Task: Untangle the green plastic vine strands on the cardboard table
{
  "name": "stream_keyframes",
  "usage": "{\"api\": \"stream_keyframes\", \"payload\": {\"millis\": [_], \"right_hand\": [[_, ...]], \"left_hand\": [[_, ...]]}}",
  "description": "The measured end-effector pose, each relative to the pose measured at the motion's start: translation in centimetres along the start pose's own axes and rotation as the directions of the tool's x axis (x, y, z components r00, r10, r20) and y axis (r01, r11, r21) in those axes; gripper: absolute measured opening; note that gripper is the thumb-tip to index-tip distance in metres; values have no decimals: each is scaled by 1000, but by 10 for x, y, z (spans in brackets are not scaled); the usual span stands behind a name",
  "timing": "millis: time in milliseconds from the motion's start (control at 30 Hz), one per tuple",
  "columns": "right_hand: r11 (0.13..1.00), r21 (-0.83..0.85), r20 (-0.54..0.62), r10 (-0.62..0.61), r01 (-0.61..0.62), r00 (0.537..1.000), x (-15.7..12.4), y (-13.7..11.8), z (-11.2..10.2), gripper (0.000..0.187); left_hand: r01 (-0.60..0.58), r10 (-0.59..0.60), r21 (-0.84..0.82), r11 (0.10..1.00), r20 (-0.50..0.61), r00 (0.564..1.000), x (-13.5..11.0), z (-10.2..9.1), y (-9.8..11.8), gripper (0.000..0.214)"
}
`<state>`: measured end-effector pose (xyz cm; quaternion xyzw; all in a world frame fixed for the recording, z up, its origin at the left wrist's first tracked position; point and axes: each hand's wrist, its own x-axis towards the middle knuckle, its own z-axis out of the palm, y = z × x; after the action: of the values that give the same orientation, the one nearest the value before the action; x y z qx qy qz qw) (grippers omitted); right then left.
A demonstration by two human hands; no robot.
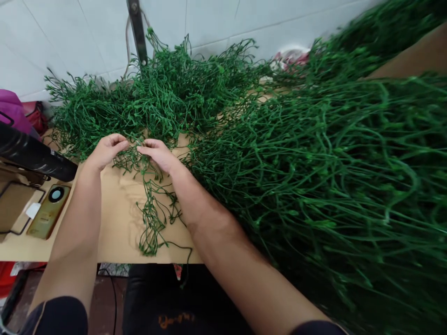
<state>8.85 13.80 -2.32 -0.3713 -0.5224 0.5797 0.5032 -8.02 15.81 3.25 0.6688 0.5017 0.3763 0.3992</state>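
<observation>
left hand: I see my left hand (106,150) curled, fingertips pinched on the top of a green stem strand (151,204), wrist resting low over the worktop (115,223).
right hand: my right hand (157,153) is curled the same way, fingertips closed on the same strand just beside the left; the two hands nearly touch.
why held so: I judge both pinch one spot so the branching top can be worked between the fingertips while the rest lies slack.
strand position: it lies on the bare tan worktop between my forearms, top at the fingertips, loose end at the near edge, one thin tail hanging over it.
strand axis: long axis runs away from me to toward me, slightly slanted right at the near end; the branched head points to the far pile.
far pile: a heap of green stems (157,93) sits just behind the hands, touching the strand's top, within easy reach.
right pile: a bigger mass of long stems (314,186) lies combed roughly one way, filling the right side against my right forearm.
left side: a black tube (35,156) and a flat gold device (49,211) lie well apart from the strand.
back: white tiled wall (52,42); I can't tell what the pink thing at far left is.
</observation>
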Motion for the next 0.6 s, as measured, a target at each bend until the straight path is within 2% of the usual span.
{"api": "stream_keyframes", "payload": {"millis": [100,200,300,400,500,600], "right_hand": [[996,-90,-228,-42,21,973,5,2,0,20],[919,-382,-343,-241,100,908,5,4,2,29],[756,-631,-314,-452,172,835,-1,1,6,27],[635,-755,-271,-530,164,803,-6,-3,11,26],[603,-785,-272,-539,140,797,-7,-5,14,27],[609,-778,-274,-551,155,788,-5,-4,14,19]], "left_hand": [[20,-26,-52,998,-124,992,-5,-4,-3,12],[-2,-35,-142,990,-260,965,-9,-5,0,14],[-48,-36,-239,970,-334,942,-10,-3,7,17],[-114,5,-303,946,-339,941,-10,2,14,21],[-158,39,-390,907,-296,954,-11,9,21,26],[-138,32,-440,887,-241,970,-11,17,28,29]]}}
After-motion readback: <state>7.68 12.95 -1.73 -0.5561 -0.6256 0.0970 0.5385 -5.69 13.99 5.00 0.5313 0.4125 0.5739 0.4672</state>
